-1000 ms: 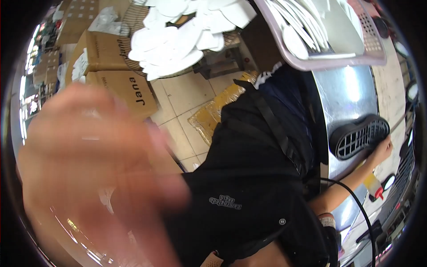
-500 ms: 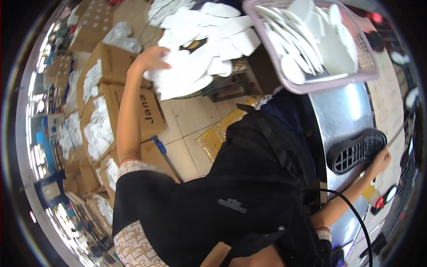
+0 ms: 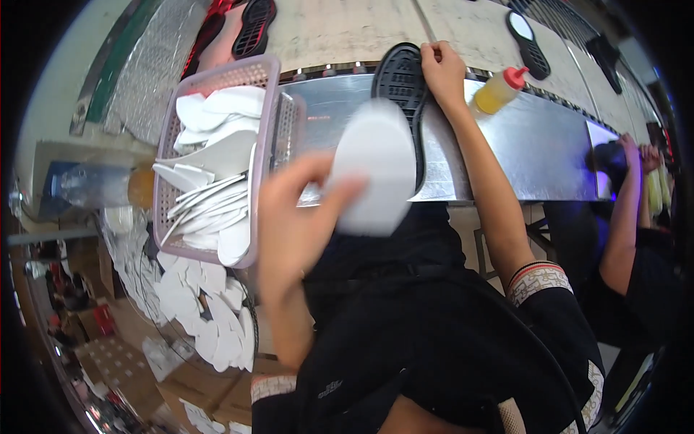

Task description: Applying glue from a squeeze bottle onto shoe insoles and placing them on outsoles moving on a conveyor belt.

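Across the lower middle, a black shirt (image 3: 434,340), with small pale print (image 3: 330,389) on the front, too small and skewed to read; patterned cuffs (image 3: 541,281), motif hard to make out. Along the top, a pale belt (image 3: 340,32), cut off by the upper edge. In front of it, a metal table (image 3: 542,163), with faint reddish marks (image 3: 318,117) near the basket, illegible. At right, partly lost in the dark rim, a co-worker (image 3: 618,246), hands close to something dark and hard to identify. Overhanging the table's left end, a pinkish basket (image 3: 267,137), full of white pieces (image 3: 210,210). Below it, a heap (image 3: 210,311) of more, partly covered by the basket. Left hand (image 3: 293,217) grasping a white insole (image 3: 376,170), thumb on top, both motion-blurred. Behind that, on the table, a black sole (image 3: 400,79), lower part partly covered; tiny raised marks in the tread, unreadable. Right hand (image 3: 442,69) with fingers curled at the sole's upper edge; cannot tell whether gripping. Just beside the right wrist, a tilted squeeze bottle (image 3: 495,94), yellow inside, red-capped.
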`<action>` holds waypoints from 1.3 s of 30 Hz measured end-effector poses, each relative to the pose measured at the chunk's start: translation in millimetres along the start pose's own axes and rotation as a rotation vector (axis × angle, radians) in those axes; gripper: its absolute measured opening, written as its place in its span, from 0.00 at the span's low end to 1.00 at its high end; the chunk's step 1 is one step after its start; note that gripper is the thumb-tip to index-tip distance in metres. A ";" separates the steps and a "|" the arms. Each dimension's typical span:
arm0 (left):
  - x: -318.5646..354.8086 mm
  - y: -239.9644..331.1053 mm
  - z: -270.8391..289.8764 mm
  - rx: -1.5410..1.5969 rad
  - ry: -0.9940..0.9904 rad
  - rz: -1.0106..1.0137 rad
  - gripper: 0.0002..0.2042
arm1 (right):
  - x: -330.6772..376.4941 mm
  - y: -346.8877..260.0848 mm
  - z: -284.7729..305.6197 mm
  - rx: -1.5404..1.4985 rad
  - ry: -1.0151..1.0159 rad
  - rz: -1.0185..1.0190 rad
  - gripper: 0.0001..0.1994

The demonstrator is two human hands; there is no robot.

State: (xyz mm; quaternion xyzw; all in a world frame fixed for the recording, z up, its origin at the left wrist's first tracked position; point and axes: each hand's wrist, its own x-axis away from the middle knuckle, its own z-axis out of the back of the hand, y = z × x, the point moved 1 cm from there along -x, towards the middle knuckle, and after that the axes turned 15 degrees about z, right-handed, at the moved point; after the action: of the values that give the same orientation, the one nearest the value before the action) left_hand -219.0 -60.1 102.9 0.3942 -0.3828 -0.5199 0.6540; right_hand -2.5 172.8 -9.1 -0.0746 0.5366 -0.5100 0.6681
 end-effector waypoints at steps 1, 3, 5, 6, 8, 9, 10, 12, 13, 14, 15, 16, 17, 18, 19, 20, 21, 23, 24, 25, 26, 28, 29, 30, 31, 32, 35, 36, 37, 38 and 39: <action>-34.9 -3.7 -18.5 0.185 -0.057 0.126 0.10 | 1.5 -12.7 0.7 -0.072 0.059 -0.005 0.12; -106.0 -18.5 -49.0 0.251 -0.034 0.119 0.10 | 7.9 -7.0 -0.9 -0.454 0.230 -0.221 0.13; -153.3 -38.2 -55.7 0.233 -0.006 0.155 0.11 | 29.6 -30.3 3.2 -0.993 0.292 -0.515 0.19; -166.5 -41.4 -60.8 0.163 -0.008 0.157 0.12 | 45.8 -35.6 15.4 -1.194 0.320 -0.622 0.23; -187.2 -38.1 -72.8 0.100 -0.029 0.135 0.12 | 68.4 -43.1 47.0 -1.387 0.365 -0.699 0.28; -193.6 -37.0 -76.0 -0.010 -0.066 0.102 0.13 | 76.2 -49.7 64.1 -1.587 0.453 -0.827 0.32; -196.5 -34.9 -79.0 -0.124 -0.108 0.072 0.13 | 78.2 -54.2 79.3 -1.785 0.550 -0.957 0.36; -201.8 -33.2 -79.9 -0.196 -0.161 0.047 0.14 | 71.5 -55.5 97.3 -1.904 0.675 -1.020 0.39; -202.3 -29.7 -82.9 -0.257 -0.193 0.027 0.14 | 67.5 -54.4 104.3 -2.026 0.773 -1.084 0.41; -198.3 -25.9 -82.3 -0.211 -0.238 0.055 0.13 | 62.8 -51.6 105.9 -2.047 0.789 -1.106 0.44; -198.1 -27.2 -82.9 -0.209 -0.250 0.050 0.13 | 57.7 -50.4 105.1 -2.040 0.800 -1.096 0.44; -198.9 -28.4 -82.9 -0.192 -0.236 0.048 0.13 | 49.9 -49.4 102.5 -2.041 0.824 -1.140 0.44; -199.2 -30.0 -82.2 -0.174 -0.219 0.048 0.13 | 42.0 -49.2 99.9 -2.042 0.845 -1.186 0.44; -198.2 -31.8 -82.1 -0.224 -0.202 0.016 0.14 | 34.2 -49.4 98.2 -1.988 0.864 -1.236 0.42; -195.4 -30.5 -83.5 -0.230 -0.200 -0.034 0.14 | 29.3 -44.2 95.1 -1.988 0.871 -1.223 0.42; -192.2 -29.0 -83.5 -0.295 -0.208 -0.099 0.14 | 24.8 -36.9 90.9 -1.901 0.903 -1.239 0.40; -187.9 -26.6 -83.5 -0.360 -0.214 -0.165 0.13 | 20.4 -31.3 88.2 -1.813 0.933 -1.254 0.38; -175.0 -24.2 -86.0 -0.473 -0.137 -0.222 0.11 | 13.4 -26.2 80.2 -1.715 0.972 -1.271 0.33; -171.7 -23.3 -87.2 -0.432 -0.075 -0.266 0.12 | 10.8 -12.2 76.7 -1.781 0.965 -1.264 0.31; -166.9 -21.5 -85.5 -0.392 0.001 -0.300 0.13 | 7.5 -6.8 72.0 -1.850 0.941 -1.268 0.30; -161.9 -14.2 -83.4 -0.254 -0.077 -0.222 0.09 | 4.6 -12.1 69.2 -1.804 0.892 -1.269 0.30; -161.6 -10.3 -86.0 0.003 -0.102 -0.144 0.09 | -1.2 -20.6 67.9 -1.670 0.763 -1.089 0.29; -163.4 -9.5 -85.6 0.258 -0.143 -0.085 0.10 | -6.8 -30.3 67.8 -1.537 0.659 -0.894 0.29; -163.4 -9.2 -85.3 0.260 -0.118 -0.081 0.10 | -11.0 -40.8 72.1 -1.340 0.559 -0.752 0.29; -164.2 -8.3 -90.6 0.482 -0.225 0.039 0.11 | -16.3 -58.4 77.9 -1.179 0.447 -0.519 0.30; -164.1 -9.2 -91.9 0.702 -0.326 0.161 0.13 | -21.5 -71.8 79.3 -1.106 0.367 -0.395 0.30; -160.9 -10.0 -79.7 1.127 -0.619 0.423 0.24 | -40.0 -111.3 80.8 -1.003 0.161 -0.187 0.30; -159.8 -8.8 -79.4 1.209 -0.662 0.432 0.25 | -43.9 -121.5 80.7 -0.960 0.049 -0.096 0.29; -159.7 -8.3 -77.4 1.292 -0.694 0.434 0.25 | -46.6 -128.8 77.1 -0.968 0.038 -0.102 0.29; -159.7 -8.4 -75.4 1.297 -0.679 0.436 0.25 | -48.2 -135.4 72.9 -0.877 -0.023 -0.043 0.28; -159.4 -8.3 -73.9 1.362 -0.753 0.423 0.27 | -48.8 -139.2 69.1 -0.785 -0.083 0.015 0.27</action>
State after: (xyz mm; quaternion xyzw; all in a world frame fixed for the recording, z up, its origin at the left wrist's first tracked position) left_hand -181.3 103.9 51.5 0.4238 -0.8769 -0.1354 0.1820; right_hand -26.8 113.9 140.8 -0.3414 0.6639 -0.2576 0.6135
